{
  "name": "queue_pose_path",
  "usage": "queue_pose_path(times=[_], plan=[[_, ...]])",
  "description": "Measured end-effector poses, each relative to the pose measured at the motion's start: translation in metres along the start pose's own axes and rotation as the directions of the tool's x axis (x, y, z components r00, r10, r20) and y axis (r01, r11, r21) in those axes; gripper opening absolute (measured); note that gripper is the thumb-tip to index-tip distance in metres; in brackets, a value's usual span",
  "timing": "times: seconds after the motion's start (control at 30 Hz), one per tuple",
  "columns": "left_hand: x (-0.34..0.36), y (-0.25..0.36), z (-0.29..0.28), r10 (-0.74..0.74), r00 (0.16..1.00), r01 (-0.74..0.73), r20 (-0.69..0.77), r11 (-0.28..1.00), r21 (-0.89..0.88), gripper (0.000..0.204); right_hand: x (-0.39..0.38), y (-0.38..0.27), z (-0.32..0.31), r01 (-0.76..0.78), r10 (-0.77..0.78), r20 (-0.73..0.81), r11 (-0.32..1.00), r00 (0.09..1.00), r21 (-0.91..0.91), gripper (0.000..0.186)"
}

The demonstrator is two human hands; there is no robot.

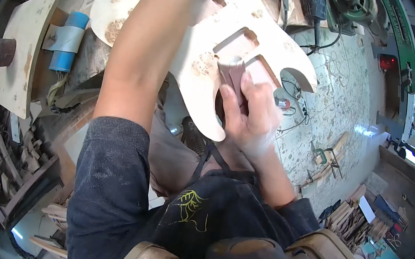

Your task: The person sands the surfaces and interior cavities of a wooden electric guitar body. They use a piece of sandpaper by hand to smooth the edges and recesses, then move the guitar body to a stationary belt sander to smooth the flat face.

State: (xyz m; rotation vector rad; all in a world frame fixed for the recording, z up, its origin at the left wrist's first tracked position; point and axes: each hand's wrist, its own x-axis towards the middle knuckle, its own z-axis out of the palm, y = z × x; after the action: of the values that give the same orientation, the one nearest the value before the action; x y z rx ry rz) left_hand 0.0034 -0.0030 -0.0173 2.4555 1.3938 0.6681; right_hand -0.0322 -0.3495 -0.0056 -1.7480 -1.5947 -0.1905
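Note:
A pale electric guitar body [186,70] with knotty brown patches and cut-out pockets lies in front of me, its two horns pointing toward me and to the right. In my right hand [256,112] is a curled piece of brown sandpaper [233,73], pinched between thumb and fingers. It rests at the inner edge between the horns, beside a rectangular pocket. My left forearm reaches across the body toward the top edge of the view, and the hand itself lies beyond the picture.
At left stands a wooden board [22,55] with a blue cylinder [63,57] beside it. Wood offcuts [8,151] fill a rack below. Power tools [354,8] and a black cable sit at the far right. Clamped wood pieces [325,162] lie on the speckled floor [347,89].

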Motion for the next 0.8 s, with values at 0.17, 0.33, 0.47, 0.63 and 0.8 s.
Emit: queue_pose_path(times=[0.17,0.33,0.47,0.63,0.8], plan=[[0.0,0.002,-0.001,-0.062,0.998,0.062,0.003,0.998,-0.011,0.047,-0.002,0.0,-0.007,-0.007,0.007,0.027,1.0,1.0,-0.004,0.036],[0.0,0.004,-0.004,-0.059,0.998,0.059,-0.004,0.998,0.024,0.049,-0.021,-0.004,-0.009,0.007,-0.008,0.024,0.999,1.0,0.038,0.036],[0.0,-0.002,-0.005,-0.003,1.0,0.004,0.027,1.0,-0.012,0.05,0.012,-0.003,-0.004,-0.008,0.009,0.072,1.0,0.997,-0.008,0.039],[0.003,0.0,-0.009,-0.054,0.998,0.054,-0.015,0.999,0.003,0.049,-0.014,0.0,-0.009,-0.013,0.0,0.132,0.996,0.991,0.093,0.037],[0.001,0.006,-0.01,-0.052,0.992,0.034,0.118,0.988,0.148,0.05,-0.023,0.004,-0.007,0.04,-0.046,0.053,0.994,0.998,0.103,0.037]])
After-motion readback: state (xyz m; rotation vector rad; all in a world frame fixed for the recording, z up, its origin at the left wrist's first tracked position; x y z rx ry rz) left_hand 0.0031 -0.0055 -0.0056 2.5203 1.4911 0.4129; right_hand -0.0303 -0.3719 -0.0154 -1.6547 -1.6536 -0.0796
